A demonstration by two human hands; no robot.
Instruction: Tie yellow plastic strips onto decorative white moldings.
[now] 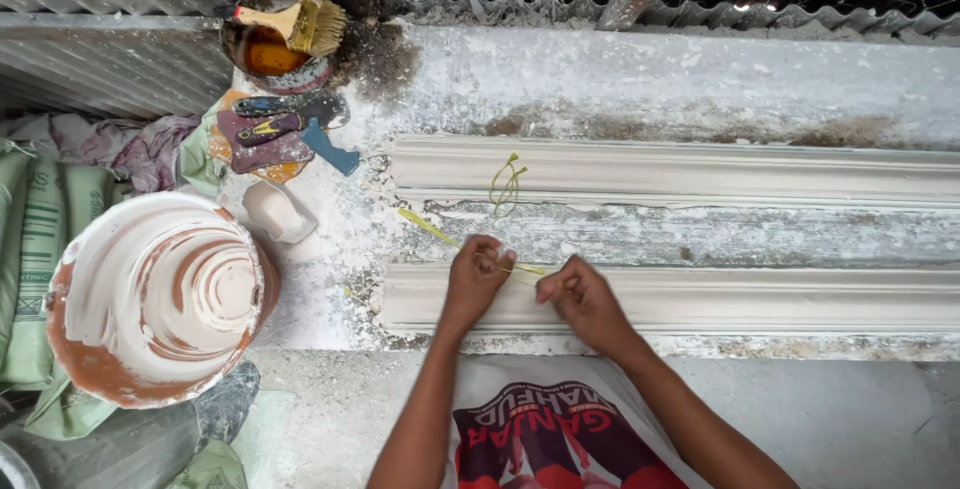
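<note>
Both hands, left hand (pixel 476 271) and right hand (pixel 578 294), pinch a yellow string (pixel 432 230) over the near plaster moulding (pixel 800 301).

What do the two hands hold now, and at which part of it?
Both hands pinch one yellow cord: left hand near its middle, right hand at its end, above the near white moulding.

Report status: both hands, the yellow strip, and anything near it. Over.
Left hand and right hand pinch thin yellow plastic strip over near white plaster moulding. Looped yellow strip lies on far moulding. Nothing obstructing.
</note>
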